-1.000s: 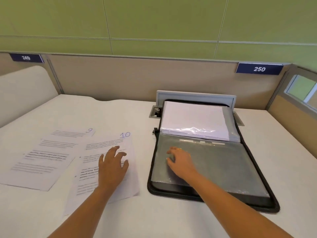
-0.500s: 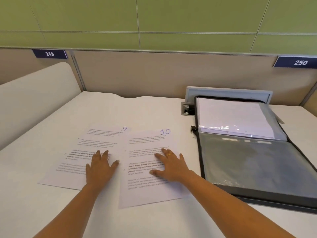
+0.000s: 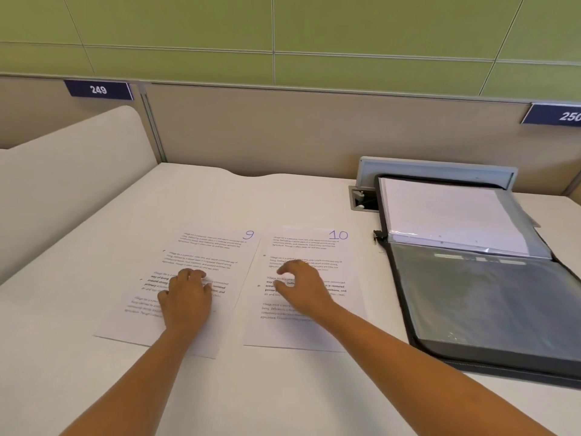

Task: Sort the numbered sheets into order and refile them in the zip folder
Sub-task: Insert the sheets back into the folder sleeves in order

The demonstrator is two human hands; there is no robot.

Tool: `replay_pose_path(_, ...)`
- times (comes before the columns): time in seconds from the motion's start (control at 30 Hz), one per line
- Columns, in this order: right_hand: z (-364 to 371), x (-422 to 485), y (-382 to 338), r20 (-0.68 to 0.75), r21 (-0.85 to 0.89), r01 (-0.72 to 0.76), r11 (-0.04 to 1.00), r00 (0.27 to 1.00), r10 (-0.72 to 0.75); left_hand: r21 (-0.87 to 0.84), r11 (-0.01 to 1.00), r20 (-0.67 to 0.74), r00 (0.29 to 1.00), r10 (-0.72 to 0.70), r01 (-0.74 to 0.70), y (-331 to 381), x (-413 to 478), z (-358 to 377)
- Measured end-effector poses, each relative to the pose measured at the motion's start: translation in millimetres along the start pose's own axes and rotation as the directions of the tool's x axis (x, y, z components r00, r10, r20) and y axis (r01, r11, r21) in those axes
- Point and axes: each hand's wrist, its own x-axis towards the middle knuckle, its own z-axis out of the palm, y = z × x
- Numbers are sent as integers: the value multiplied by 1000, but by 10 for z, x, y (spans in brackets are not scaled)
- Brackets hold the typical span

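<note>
While looking down over a white desk (image 3: 94, 388), found two printed sheets lying flat side by side near its middle: sheet 9 (image 3: 213, 247) on the left and sheet 10 (image 3: 314, 247) on the right, each numbered by hand in blue at the top right corner. Noted the left hand (image 3: 187, 298) set down on sheet 9, fingers bent, tips on the paper, clasping nothing. Noted the right hand (image 3: 303, 291) over sheet 10, loosely curled, thumb and forefinger apart, likewise grasping nothing. Found the zip folder (image 3: 490, 309) lying open to the right of sheet 10 and apart from it, with white pages under clear plastic on its far half. Saw a raised grey hatch (image 3: 437, 166) just behind the folder, a beige partition (image 3: 283, 133) along the desk's back bearing blue labels 249 (image 3: 98, 89) and 250 (image 3: 562, 114), a white divider (image 3: 63, 171) on the left and green wall panels (image 3: 345, 26) above.
</note>
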Motion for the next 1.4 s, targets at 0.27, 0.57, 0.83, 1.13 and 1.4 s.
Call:
replay_pose_path(0.27, 381, 128, -529, 278, 263, -223, 939, 949, 148, -27, 958, 231, 934, -273, 287, -599, 481, -153)
replay_pose_path(0.57, 547, 195, -629, 299, 229, -250, 941, 938, 176, 34, 942, 207, 919, -334, 335, -612, 543, -320)
replay_pose_path(0.83, 552, 162, -605, 313, 235, -233, 944, 937, 154, -126, 889, 284, 874, -394, 441, -570, 581, -335)
replay_pose_path(1.13, 508, 106, -510, 284, 363, -255, 896, 946, 154, -550, 707, 69, 867, -493, 445, -549, 477, -496)
replay_pose_path(1.4, 349, 93, -405, 216, 461, -255, 850, 961, 172, -873, 418, 132, 948, -289, 249, -241, 413, -967)
